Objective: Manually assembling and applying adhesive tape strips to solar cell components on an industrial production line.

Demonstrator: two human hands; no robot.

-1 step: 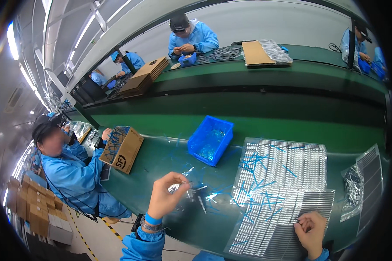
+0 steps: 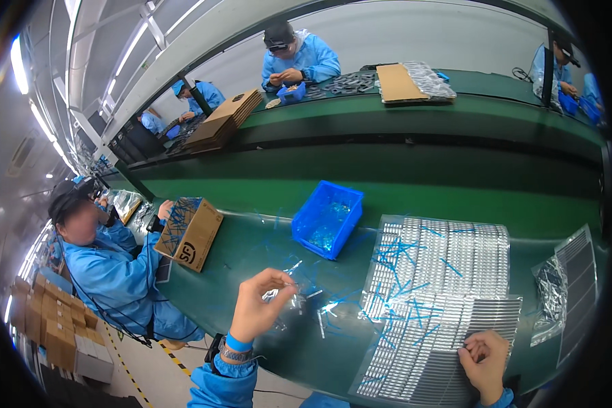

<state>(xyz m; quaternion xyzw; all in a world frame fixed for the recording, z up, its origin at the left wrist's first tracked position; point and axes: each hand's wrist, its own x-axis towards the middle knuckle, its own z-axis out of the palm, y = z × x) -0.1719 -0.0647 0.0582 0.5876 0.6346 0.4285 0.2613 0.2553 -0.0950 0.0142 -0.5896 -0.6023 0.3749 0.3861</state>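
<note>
Nothing has visibly shifted since the earlier frame: both hands sit where they were. Nearest, the right hand (image 2: 484, 362) rests on the lower edge of the silvery ribbed sheet (image 2: 428, 340), its fingertips pressed together in a pinch on something too small to make out. The left hand (image 2: 258, 306) is raised over the green table (image 2: 251, 251), thumb and fingers pinched on a small clear plastic piece (image 2: 287, 296); a blue cuff and a wristband show at its wrist. Thin blue strips (image 2: 401, 299) lie scattered over the ribbed sheets and the tabletop between the hands. Just beyond the left hand stands a blue plastic bin (image 2: 328, 217), and to its left an open cardboard box (image 2: 189, 232) holding more blue strips. At the right edge lies a crumpled clear bag (image 2: 549, 292) beside a dark ribbed panel. To the left sits a co-worker in a blue smock (image 2: 109, 272). Across the far green bench another person in blue (image 2: 298, 61) works near a stack of flat cardboard (image 2: 226, 117).
</note>
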